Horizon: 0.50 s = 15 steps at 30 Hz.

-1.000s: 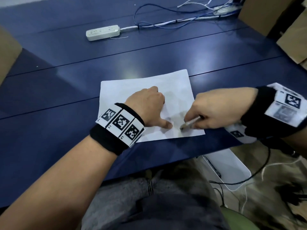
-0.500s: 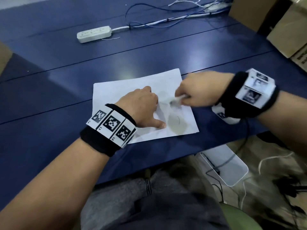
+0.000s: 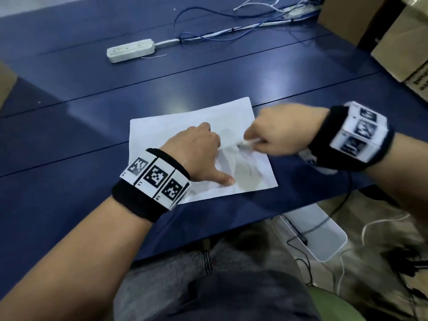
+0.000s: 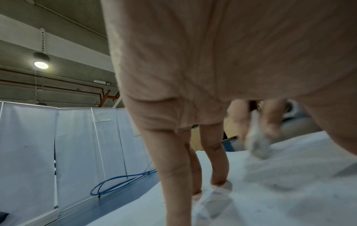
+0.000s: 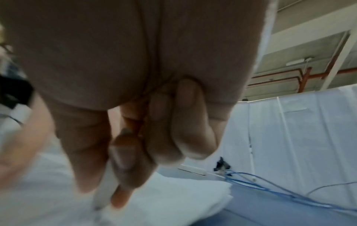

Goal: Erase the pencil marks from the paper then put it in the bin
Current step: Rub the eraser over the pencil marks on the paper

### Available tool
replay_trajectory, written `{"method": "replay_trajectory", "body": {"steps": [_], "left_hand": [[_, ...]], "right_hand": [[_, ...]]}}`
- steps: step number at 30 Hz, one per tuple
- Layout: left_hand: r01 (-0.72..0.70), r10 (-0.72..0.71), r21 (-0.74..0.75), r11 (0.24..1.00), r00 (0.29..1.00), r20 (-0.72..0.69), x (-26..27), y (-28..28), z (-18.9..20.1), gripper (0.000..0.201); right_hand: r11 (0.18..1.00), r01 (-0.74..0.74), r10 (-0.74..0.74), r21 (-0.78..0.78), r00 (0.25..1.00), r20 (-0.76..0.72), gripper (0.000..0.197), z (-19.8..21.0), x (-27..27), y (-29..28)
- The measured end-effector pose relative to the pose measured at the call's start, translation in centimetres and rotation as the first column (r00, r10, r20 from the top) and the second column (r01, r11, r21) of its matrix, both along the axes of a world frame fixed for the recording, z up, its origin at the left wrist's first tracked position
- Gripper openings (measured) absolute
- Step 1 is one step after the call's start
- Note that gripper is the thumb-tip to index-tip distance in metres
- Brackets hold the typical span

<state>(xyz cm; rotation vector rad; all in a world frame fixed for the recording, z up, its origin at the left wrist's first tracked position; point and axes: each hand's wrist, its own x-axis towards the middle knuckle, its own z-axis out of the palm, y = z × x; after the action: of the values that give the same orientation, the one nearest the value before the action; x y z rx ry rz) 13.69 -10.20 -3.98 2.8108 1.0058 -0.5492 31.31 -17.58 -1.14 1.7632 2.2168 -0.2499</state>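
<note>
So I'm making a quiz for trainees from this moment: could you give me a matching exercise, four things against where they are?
Things:
1. paper
2. eraser
3. bin
4. power strip

Places:
A. on the floor beside the table's near edge
B. far side of the table, with a cable attached
C. pinched in the right hand
D. flat on the table under the left hand

Pairs: 1-D, 2-C, 3-A, 4-B

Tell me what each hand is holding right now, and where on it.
The right hand pinches a white eraser by its upper end. The left hand holds nothing; its fingertips press the paper flat.
</note>
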Motion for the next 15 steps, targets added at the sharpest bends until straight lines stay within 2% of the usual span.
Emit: {"method": "replay_trajectory", "body": {"steps": [2,4,6,8,10,12,14,15], "left_hand": [[-0.010,0.009,0.009,1.000,1.000,0.001,0.0,-0.1,-0.1,0.082],[-0.017,0.017,0.009,1.000,1.000,0.002,0.1,-0.1,-0.1,0.082],[-0.018,0.018,0.003,1.000,1.000,0.001,0.2,-0.2,0.0,0.081],[-0.017,0.017,0.004,1.000,1.000,-0.009,0.2,-0.2,0.1,0.081],[-0.011,0.011,0.003,1.000,1.000,-0.015,0.2,-0.3,-0.1,0.080],[-0.013,0.013,0.005,1.000,1.000,-0.005,0.2,-0.4,-0.1,0.080],[-0.020,0.020,0.010,1.000,1.000,-0.005,0.3,-0.3,-0.1,0.081],[-0.021,0.021,0.013,1.000,1.000,-0.010,0.3,-0.3,-0.1,0.081]], "right_hand": [[0.980,-0.131,0.123,-0.149,0.990,-0.063,0.024,0.2,-0.8,-2.1],[0.963,-0.141,0.124,-0.230,0.989,-0.087,0.020,0.5,-1.2,-3.0],[0.991,-0.037,0.032,-0.129,0.999,-0.043,0.025,0.4,-0.7,-1.5],[0.999,0.054,-0.054,0.002,0.999,-0.001,0.038,0.5,0.2,0.4],[0.999,0.042,-0.041,0.035,0.999,-0.014,0.047,0.5,0.7,0.4],[0.998,-0.039,0.038,-0.059,0.999,-0.014,0.034,0.6,0.0,-1.1],[0.972,-0.115,0.101,-0.207,0.992,-0.079,0.019,0.8,-0.7,-3.1],[0.959,-0.128,0.108,-0.253,0.990,-0.093,0.019,1.0,-0.9,-3.4]]}}
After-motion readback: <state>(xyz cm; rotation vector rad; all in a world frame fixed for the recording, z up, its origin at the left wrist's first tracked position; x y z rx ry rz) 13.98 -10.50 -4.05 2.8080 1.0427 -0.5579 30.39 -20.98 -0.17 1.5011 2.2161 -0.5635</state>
